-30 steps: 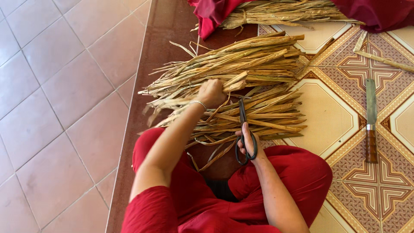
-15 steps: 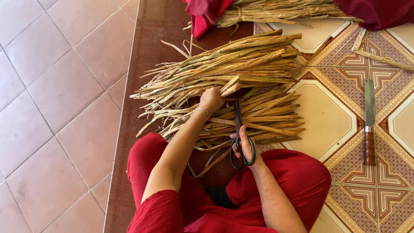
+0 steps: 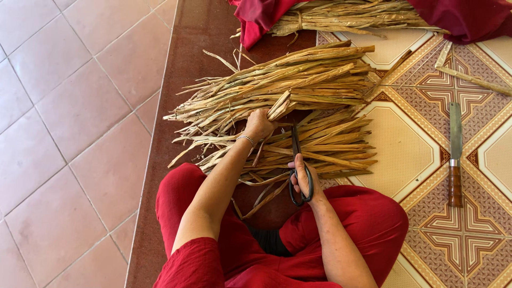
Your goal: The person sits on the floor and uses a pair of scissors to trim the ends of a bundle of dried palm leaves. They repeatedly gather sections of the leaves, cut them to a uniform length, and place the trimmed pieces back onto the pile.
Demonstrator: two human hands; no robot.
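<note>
No packages, labels or signs are seen; the floor is marked only by colour: plain pink tiles (image 3: 69, 122) at the left, a dark red-brown polished strip (image 3: 186, 58) up the middle, and cream tiles with brown geometric pattern (image 3: 405, 149) at the right.

A loose pile of dry, straw-coloured flat plant strips (image 3: 298, 90) is laid across the strip and the patterned tiles, ends pointing left and right. A second, tied bundle of the same strips (image 3: 341, 16) is seen at the top edge, partly wrapped by dark red cloth (image 3: 261, 16).

The left hand (image 3: 259, 125), a thin bracelet at its wrist, is closed in a fist around several strips at the near side of the pile, their cut ends sticking up beside the knuckles.

The right hand (image 3: 304, 178) is curled through the loops of long black-handled scissors (image 3: 296, 165), held upright just right of the left hand; the blades are pointed away into the strips. Whether the blades are parted cannot be told.

A long knife with a wooden handle (image 3: 455, 154) is laid well apart on the patterned tiles at the right, untouched.

Red-clothed knees (image 3: 362, 224) are seen below the hands.
</note>
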